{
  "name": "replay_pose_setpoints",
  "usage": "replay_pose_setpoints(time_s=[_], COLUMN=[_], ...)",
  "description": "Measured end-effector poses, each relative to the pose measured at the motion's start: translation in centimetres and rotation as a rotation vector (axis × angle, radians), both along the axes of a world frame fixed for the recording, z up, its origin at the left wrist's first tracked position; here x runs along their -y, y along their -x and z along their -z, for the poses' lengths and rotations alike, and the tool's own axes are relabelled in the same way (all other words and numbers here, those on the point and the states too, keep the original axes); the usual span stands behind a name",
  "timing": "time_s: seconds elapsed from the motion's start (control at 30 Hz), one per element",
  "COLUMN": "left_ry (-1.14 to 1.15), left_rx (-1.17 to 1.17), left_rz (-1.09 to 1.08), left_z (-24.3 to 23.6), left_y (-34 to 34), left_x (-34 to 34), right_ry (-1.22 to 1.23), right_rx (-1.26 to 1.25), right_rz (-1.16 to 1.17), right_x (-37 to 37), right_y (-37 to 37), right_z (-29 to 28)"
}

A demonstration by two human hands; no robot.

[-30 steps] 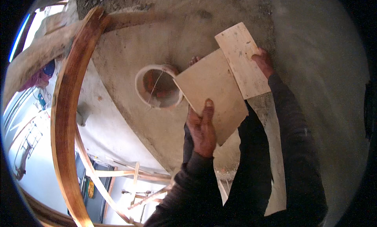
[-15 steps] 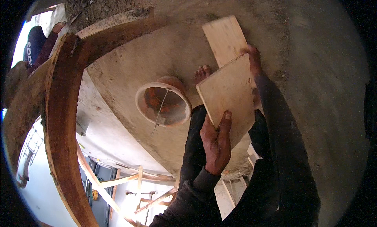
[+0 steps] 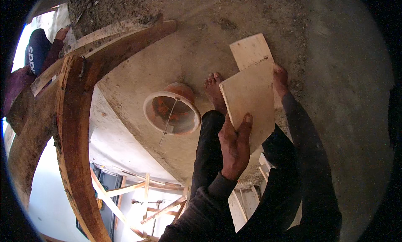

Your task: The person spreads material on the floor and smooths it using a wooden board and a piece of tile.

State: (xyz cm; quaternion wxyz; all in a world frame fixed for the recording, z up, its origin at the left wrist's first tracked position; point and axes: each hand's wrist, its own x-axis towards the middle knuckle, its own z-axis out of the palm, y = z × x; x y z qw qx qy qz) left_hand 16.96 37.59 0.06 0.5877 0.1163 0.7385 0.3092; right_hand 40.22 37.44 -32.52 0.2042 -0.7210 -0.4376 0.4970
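Note:
My left hand (image 3: 235,148) grips a squarish pale plywood board (image 3: 248,93) near its lower left, thumb lying across its face. Behind that board a second, narrower plank (image 3: 249,48) shows above and at the right, partly covered. My right hand (image 3: 280,79) is curled round the narrower plank at its right edge, its fingertips mostly hidden. My bare foot (image 3: 214,89) rests on the floor just left of the boards, between them and a reddish clay-coloured pot (image 3: 183,90) that has a pale rim and a thin rod across its mouth.
Large curved timber beams (image 3: 75,129) fill the left side, with a person in dark clothes (image 3: 35,51) behind them. A concrete floor (image 3: 192,45) with grit surrounds me. Bright wooden framing (image 3: 146,200) shows past a pale ledge (image 3: 109,129) at the lower left.
The narrower plank has shifted from beside the squarish board to behind it, and has dropped slightly since half a second ago. The other person has come into view at upper left.

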Motion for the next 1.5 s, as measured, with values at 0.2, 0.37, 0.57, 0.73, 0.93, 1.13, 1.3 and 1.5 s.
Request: replay_pose_setpoints(time_s=[0.2, 0.37, 0.57, 0.73, 0.93, 1.13, 1.3, 1.5], left_ry=[0.001, -0.031, 0.016, -0.014, -0.058, 0.009, -0.081, -0.001], left_rx=[-0.133, -0.131, -0.111, -0.099, -0.139, -0.061, -0.142, -0.092], left_rz=[0.008, -0.017, -0.025, -0.053, -0.109, -0.057, -0.115, -0.104], left_z=[0.2, 0.6, 0.6, 1.3, 0.6, 1.1, 1.1, 1.0], left_y=[0.7, 0.7, 0.4, 1.4, 1.0, 1.7, 1.5, 1.5], left_x=[-0.7, -0.7, -1.3, -0.6, -2.3, -1.4, -2.1, -2.0], right_ry=[-0.032, -0.032, -0.12, 0.065, -0.06, -0.083, 0.003, -0.059], right_rx=[0.14, 0.157, 0.218, 0.092, 0.218, 0.278, 0.228, 0.117], right_rz=[-0.177, -0.255, -0.234, -0.07, -0.182, -0.114, -0.097, -0.075], right_x=[-10.4, -5.3, -9.2, -11.2, -4.5, -11.6, -4.5, -11.8], right_y=[6.4, 4.6, 6.6, 8.3, 4.8, 8.3, 4.5, 8.6], right_z=[-1.5, -4.0, -1.4, -4.2, -5.4, -5.4, -5.6, -3.6])
